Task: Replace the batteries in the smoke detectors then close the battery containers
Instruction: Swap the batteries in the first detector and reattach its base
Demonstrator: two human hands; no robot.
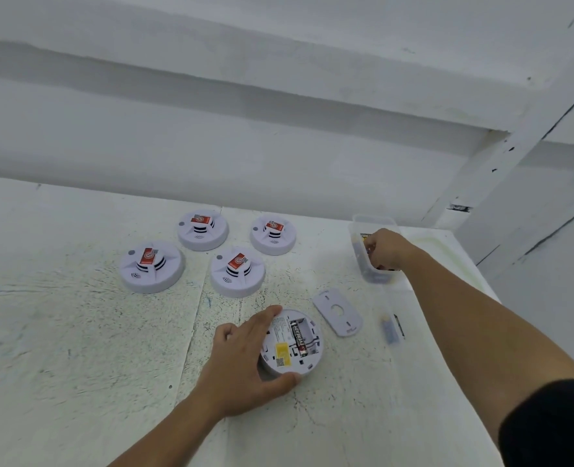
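A white smoke detector [294, 345] lies upside down near the table's front, its battery bay uncovered with one black battery [299, 337] in it. My left hand [245, 358] grips the detector's left rim, thumb at the near edge, fingers over the far edge. The bay's white cover plate [338, 311] lies just right of it. My right hand [385, 249] reaches into a clear plastic tub [373, 267] of batteries at the back right, fingers curled; what they hold is hidden. A loose battery [390, 330] lies blurred right of the cover.
Several other white smoke detectors, each with a red sticker on top, stand upright at the back: [151, 266], [203, 229], [273, 234], [237, 272]. The table [76, 348] is white and scuffed. A white wall rises behind it; the table's right edge is near the tub.
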